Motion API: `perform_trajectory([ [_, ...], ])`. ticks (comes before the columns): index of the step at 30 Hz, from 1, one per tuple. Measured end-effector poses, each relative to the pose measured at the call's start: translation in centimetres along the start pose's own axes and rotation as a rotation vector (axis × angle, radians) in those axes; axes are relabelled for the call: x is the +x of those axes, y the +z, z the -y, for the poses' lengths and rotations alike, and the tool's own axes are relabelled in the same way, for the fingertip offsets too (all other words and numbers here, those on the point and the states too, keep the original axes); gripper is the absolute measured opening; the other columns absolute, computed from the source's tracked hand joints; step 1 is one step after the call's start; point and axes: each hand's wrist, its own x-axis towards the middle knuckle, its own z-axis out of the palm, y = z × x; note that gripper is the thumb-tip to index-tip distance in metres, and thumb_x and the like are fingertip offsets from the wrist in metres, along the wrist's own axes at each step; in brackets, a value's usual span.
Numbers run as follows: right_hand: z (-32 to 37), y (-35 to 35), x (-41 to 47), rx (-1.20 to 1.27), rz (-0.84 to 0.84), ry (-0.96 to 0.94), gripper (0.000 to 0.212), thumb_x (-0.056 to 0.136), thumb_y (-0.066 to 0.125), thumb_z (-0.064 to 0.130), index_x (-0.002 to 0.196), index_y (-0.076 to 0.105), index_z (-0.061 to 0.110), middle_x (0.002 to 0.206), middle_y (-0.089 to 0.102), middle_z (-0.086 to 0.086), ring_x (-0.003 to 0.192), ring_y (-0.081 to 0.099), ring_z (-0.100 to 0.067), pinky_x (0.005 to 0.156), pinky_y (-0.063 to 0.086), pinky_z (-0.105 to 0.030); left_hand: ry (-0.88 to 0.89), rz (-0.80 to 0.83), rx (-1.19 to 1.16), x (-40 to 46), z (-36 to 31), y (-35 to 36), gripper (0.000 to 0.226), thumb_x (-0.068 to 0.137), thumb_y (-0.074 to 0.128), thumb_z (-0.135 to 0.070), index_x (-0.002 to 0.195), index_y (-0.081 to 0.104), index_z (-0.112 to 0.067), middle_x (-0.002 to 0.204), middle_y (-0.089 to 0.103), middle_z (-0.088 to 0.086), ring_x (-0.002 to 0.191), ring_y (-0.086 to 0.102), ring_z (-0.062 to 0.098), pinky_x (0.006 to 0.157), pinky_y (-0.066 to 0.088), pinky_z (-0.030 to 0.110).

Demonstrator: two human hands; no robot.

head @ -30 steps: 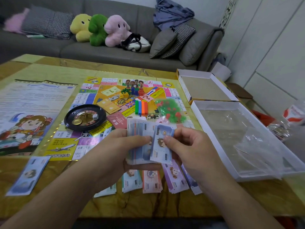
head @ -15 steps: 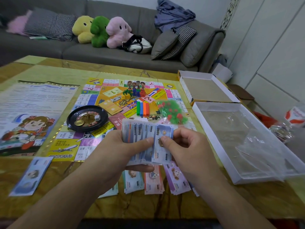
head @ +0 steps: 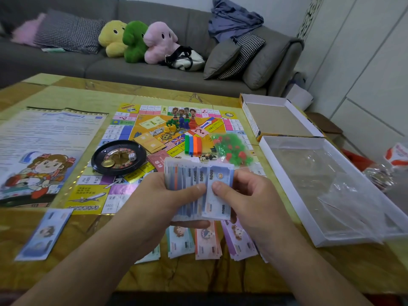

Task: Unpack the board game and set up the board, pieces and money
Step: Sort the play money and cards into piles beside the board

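Two hands are working over the bench [head: 66, 91] in the head view, the only one here. The left hand [head: 161, 195] is gripping a fanned stack of play money [head: 194, 184], thumb lying across the notes, while the right hand [head: 247, 197] is pinching the front blue note [head: 217, 193] between thumb and fingers. Sorting the money by colour appears to be the step in hand: several small piles [head: 206, 241] are already lying on the bench just below the hands, and a single blue note [head: 43, 235] is lying well apart to the left. The next move probably calls for sliding that front note free without dragging its neighbours, then laying it on the pile of matching colour.

Beyond the hands, the board [head: 136, 177] is lying open, carrying a black roulette wheel [head: 119, 156] with a die in it, coloured bars [head: 193, 145], small figures near the middle, and a clear bag of green and red pieces [head: 231, 149]. To the right, the box lid [head: 276, 120] is sitting open and showing only bare card inside. Nearer, the white box tray [head: 284, 191] is holding only loose clear plastic wrapping. The rule sheet [head: 44, 138] is lying flat on the left.
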Motion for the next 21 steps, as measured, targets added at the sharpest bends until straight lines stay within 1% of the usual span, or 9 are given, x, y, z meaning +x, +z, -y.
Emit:
perform_trajectory([
  [2,-0.11,0.06,-0.07,-0.020,0.009,-0.004,0.010,0.096,0.074,0.025,0.103,0.076,0.032,0.094,0.080,0.010,0.089,0.077,-0.008,0.071,0.066,-0.031,0.009,-0.006,0.007,-0.02,0.02,0.19,0.024,0.090,0.073,-0.008,0.114,0.071,-0.002,0.099,0.079,0.018,0.089,0.078,0.038,0.065,0.066,0.050],
  [4,-0.11,-0.08,0.00,-0.022,-0.004,-0.009,0.010,0.097,0.073,0.024,0.105,0.076,0.029,0.094,0.080,0.009,0.089,0.078,-0.008,0.073,0.066,-0.034,-0.008,-0.002,-0.039,-0.10,-0.22,0.33,0.023,0.092,0.071,-0.009,0.114,0.069,-0.001,0.099,0.079,0.019,0.089,0.078,0.039,0.064,0.066,0.051],
  [6,-0.02,-0.33,0.15,-0.010,-0.030,-0.008,0.011,0.097,0.073,0.023,0.107,0.077,0.025,0.094,0.081,0.007,0.088,0.078,-0.009,0.074,0.067,-0.036,-0.034,-0.004,-0.111,-0.12,-0.50,0.21,0.020,0.096,0.066,-0.006,0.115,0.066,0.000,0.099,0.079,0.021,0.090,0.077,0.042,0.067,0.064,0.058],
  [7,0.04,-0.43,0.20,-0.001,-0.039,-0.006,0.011,0.097,0.073,0.023,0.107,0.077,0.025,0.094,0.081,0.006,0.089,0.078,-0.010,0.075,0.067,-0.038,-0.037,0.005,-0.121,-0.08,-0.56,0.09,0.020,0.097,0.064,-0.004,0.117,0.065,0.001,0.102,0.078,0.022,0.092,0.077,0.043,0.069,0.062,0.060],
  [9,0.02,-0.50,0.22,0.011,-0.032,-0.001,0.012,0.097,0.073,0.023,0.108,0.078,0.025,0.095,0.081,0.005,0.089,0.079,-0.012,0.076,0.067,-0.040,-0.013,0.034,-0.078,-0.05,-0.47,-0.03,0.023,0.098,0.062,-0.005,0.120,0.066,0.000,0.106,0.077,0.022,0.095,0.076,0.043,0.071,0.063,0.059],
  [12,-0.11,-0.30,0.08,0.015,-0.002,-0.001,0.014,0.097,0.074,0.024,0.110,0.077,0.026,0.096,0.081,0.005,0.090,0.078,-0.013,0.074,0.067,-0.038,0.032,0.024,-0.003,-0.15,-0.10,-0.01,0.022,0.095,0.066,-0.007,0.116,0.070,-0.003,0.103,0.078,0.020,0.094,0.077,0.040,0.071,0.064,0.055],
  [16,-0.10,-0.20,0.00,-0.005,-0.003,-0.012,0.015,0.096,0.075,0.025,0.111,0.077,0.027,0.096,0.080,0.007,0.090,0.078,-0.011,0.072,0.066,-0.033,0.061,-0.014,0.058,-0.15,0.07,0.20,0.022,0.091,0.072,-0.013,0.113,0.072,-0.007,0.098,0.080,0.015,0.090,0.079,0.035,0.072,0.065,0.054],
  [18,-0.16,-0.26,0.11,-0.013,-0.033,-0.018,0.016,0.096,0.075,0.024,0.111,0.078,0.026,0.097,0.081,0.006,0.090,0.078,-0.011,0.073,0.066,-0.034,0.027,-0.012,0.000,-0.07,-0.03,0.12,0.026,0.093,0.070,-0.014,0.116,0.070,-0.004,0.102,0.079,0.017,0.092,0.078,0.037,0.072,0.065,0.055],
  [21,-0.19,-0.39,0.19,-0.002,-0.063,-0.011,0.015,0.095,0.075,0.025,0.110,0.078,0.026,0.096,0.081,0.007,0.090,0.078,-0.011,0.073,0.066,-0.034,0.012,0.008,-0.060,-0.04,-0.27,0.00,0.025,0.097,0.065,-0.008,0.121,0.067,-0.002,0.109,0.077,0.019,0.097,0.077,0.040,0.071,0.065,0.056],
])
